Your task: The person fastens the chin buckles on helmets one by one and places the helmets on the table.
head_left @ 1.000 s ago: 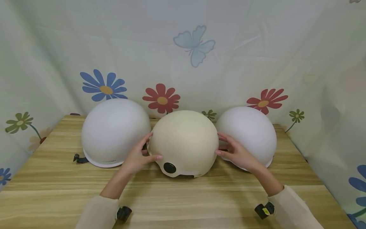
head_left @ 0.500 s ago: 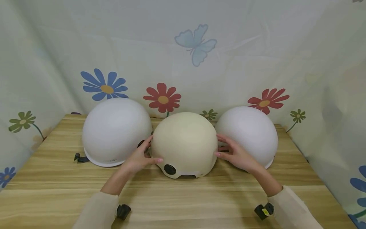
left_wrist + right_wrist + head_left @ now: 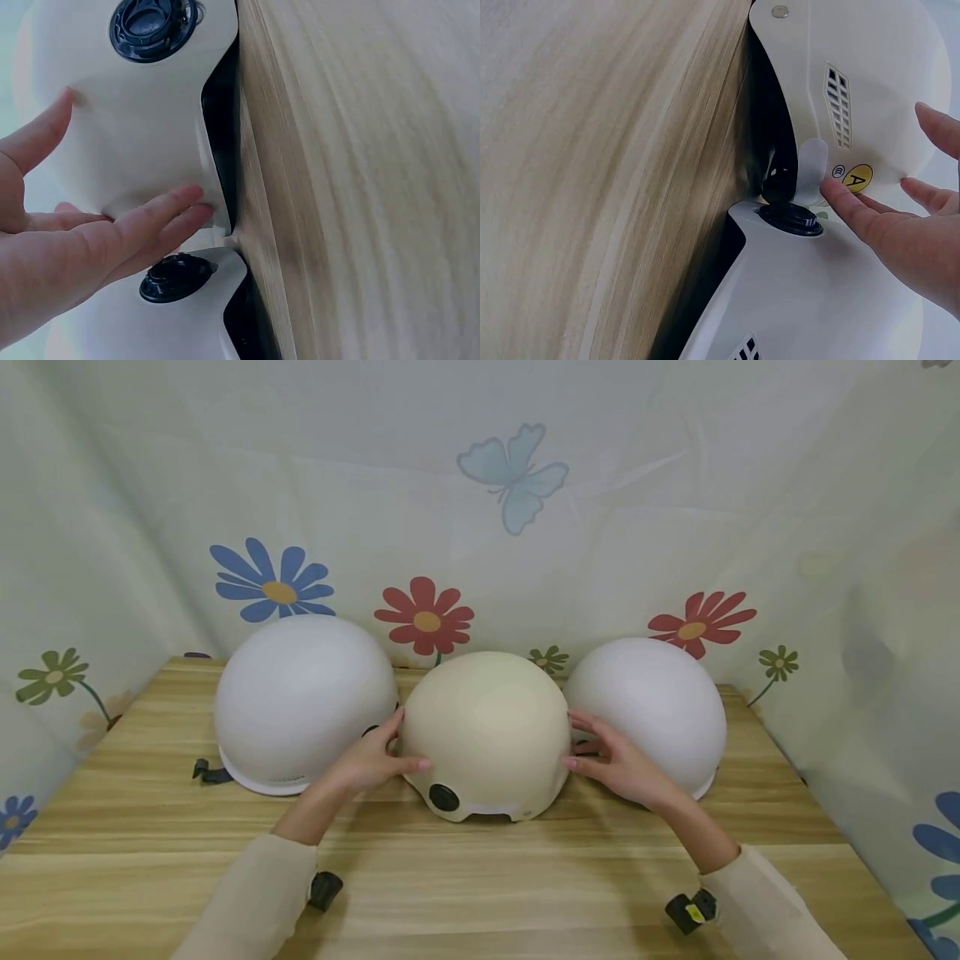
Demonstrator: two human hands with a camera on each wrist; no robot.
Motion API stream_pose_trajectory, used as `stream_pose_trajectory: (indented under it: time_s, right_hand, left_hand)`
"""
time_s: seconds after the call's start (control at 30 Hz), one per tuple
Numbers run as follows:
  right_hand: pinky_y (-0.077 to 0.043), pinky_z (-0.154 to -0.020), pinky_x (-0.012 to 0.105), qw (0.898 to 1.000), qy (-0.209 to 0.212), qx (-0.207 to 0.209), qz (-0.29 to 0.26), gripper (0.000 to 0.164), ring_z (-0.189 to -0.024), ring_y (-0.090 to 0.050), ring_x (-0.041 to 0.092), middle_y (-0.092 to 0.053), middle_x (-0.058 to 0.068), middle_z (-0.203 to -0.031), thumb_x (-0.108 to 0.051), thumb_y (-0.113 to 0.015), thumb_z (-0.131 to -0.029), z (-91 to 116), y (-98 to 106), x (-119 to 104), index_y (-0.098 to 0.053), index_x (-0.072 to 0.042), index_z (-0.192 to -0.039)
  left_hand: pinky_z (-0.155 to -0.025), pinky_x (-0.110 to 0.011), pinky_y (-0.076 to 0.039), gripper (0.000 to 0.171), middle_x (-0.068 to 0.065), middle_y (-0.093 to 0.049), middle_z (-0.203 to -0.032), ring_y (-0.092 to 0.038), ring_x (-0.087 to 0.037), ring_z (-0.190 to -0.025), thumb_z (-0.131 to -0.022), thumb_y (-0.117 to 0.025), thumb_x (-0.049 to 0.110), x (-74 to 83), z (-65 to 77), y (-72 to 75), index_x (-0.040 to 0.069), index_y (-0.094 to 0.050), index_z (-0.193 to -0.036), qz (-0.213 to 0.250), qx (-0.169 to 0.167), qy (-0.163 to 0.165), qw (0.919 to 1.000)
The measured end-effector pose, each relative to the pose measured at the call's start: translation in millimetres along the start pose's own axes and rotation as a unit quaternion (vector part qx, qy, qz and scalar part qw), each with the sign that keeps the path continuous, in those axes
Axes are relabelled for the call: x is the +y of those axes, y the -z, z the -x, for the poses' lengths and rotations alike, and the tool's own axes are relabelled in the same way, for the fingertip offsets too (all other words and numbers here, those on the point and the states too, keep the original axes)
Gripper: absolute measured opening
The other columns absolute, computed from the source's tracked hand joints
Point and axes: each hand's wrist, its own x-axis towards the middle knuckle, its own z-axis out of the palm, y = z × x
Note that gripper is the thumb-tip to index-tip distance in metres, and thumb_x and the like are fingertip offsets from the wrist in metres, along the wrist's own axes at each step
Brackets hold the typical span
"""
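Note:
A cream helmet sits dome up on the wooden table between two white helmets. My left hand lies along its left side, thumb on the front above a round black vent. In the left wrist view its fingers are nearly straight against the shell, close to the knob of the left white helmet. On the other side, my right hand touches the shell with extended fingers beside a yellow "A" sticker. Behind that hand stands the right white helmet.
The wooden table runs back to a flowered curtain that also hangs at both sides. A black strap buckle sticks out left of the left white helmet. Black wrist cameras hang by both sleeves.
My left hand and forearm have shifted slightly forward, and the left thumb sits higher on the shell. The cream helmet's left edge has moved a little right. The right hand has barely moved.

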Motion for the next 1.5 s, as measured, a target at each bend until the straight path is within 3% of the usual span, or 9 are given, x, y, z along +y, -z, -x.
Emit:
stream_pose_trajectory:
  time_s: [0.17, 0.37, 0.5, 0.8, 1.1, 1.5]
  right_hand:
    - [-0.042, -0.090, 0.048, 1.000, 0.001, 0.000, 0.003, 0.066, -0.110, -0.049, 0.039, -0.031, 0.025, -0.139, -0.015, -0.063, -0.087, -0.2, 0.2, 1.1, -0.028, -0.002, -0.141]
    - [-0.042, -0.090, 0.049, 1.000, 0.001, 0.003, 0.008, 0.066, -0.111, -0.048, 0.040, -0.035, 0.026, -0.135, -0.014, -0.063, -0.087, -0.9, 0.1, 2.0, -0.028, -0.003, -0.141]
    - [-0.042, -0.089, 0.050, 1.000, 0.003, 0.005, 0.004, 0.067, -0.110, -0.048, 0.041, -0.037, 0.027, -0.132, -0.013, -0.064, -0.086, -2.4, -0.3, 1.4, -0.027, -0.002, -0.141]
    - [-0.041, -0.091, 0.049, 1.000, 0.000, 0.004, -0.014, 0.069, -0.114, -0.045, 0.042, -0.033, 0.027, -0.136, -0.011, -0.064, -0.086, -7.6, -2.4, -0.9, -0.026, -0.002, -0.142]
    - [-0.044, -0.087, 0.047, 1.000, -0.017, 0.006, -0.017, 0.067, -0.116, -0.043, 0.043, -0.031, 0.028, -0.138, -0.009, -0.062, -0.087, -16.6, -3.5, -0.9, -0.024, -0.003, -0.143]
    - [-0.042, -0.090, 0.049, 0.999, -0.034, 0.005, -0.011, 0.068, -0.119, -0.040, 0.043, -0.028, 0.025, -0.140, -0.016, -0.062, -0.088, -18.4, -2.9, 0.6, -0.024, -0.007, -0.144]
  left_hand:
    - [-0.094, -0.048, -0.038, 0.093, -0.032, -0.023, -0.141, -0.042, -0.045, -0.117, -0.081, -0.071, 0.024, 3.3, 4.9, 1.6, 0.001, -0.008, -0.145, 0.015, 0.006, 0.006, 0.9999]
    - [-0.084, -0.043, -0.047, 0.083, -0.031, -0.040, -0.129, -0.049, -0.040, -0.111, -0.080, -0.071, 0.025, 12.5, 18.0, 4.4, -0.002, -0.022, -0.142, 0.011, 0.005, 0.022, 0.9997]
    - [-0.081, -0.042, -0.049, 0.081, -0.031, -0.040, -0.128, -0.052, -0.038, -0.108, -0.081, -0.071, 0.023, 18.1, 21.9, 5.0, -0.003, -0.023, -0.141, 0.018, -0.008, 0.018, 0.9996]
    - [-0.093, -0.049, -0.039, 0.081, -0.032, -0.027, -0.138, -0.036, -0.044, -0.122, -0.084, -0.067, 0.020, 13.6, 7.8, 6.9, -0.001, -0.017, -0.144, 0.044, -0.006, 0.009, 0.9990]
    - [-0.097, -0.050, -0.035, 0.084, -0.030, -0.018, -0.143, -0.032, -0.044, -0.125, -0.084, -0.067, 0.017, 12.6, -7.0, 4.8, 0.004, -0.013, -0.146, 0.051, 0.011, 0.011, 0.9986]
    - [-0.101, -0.050, -0.027, 0.086, -0.024, -0.005, -0.148, -0.019, -0.043, -0.131, -0.086, -0.064, 0.015, 8.4, -10.1, 1.5, 0.009, -0.004, -0.147, 0.062, -0.004, -0.001, 0.9981]
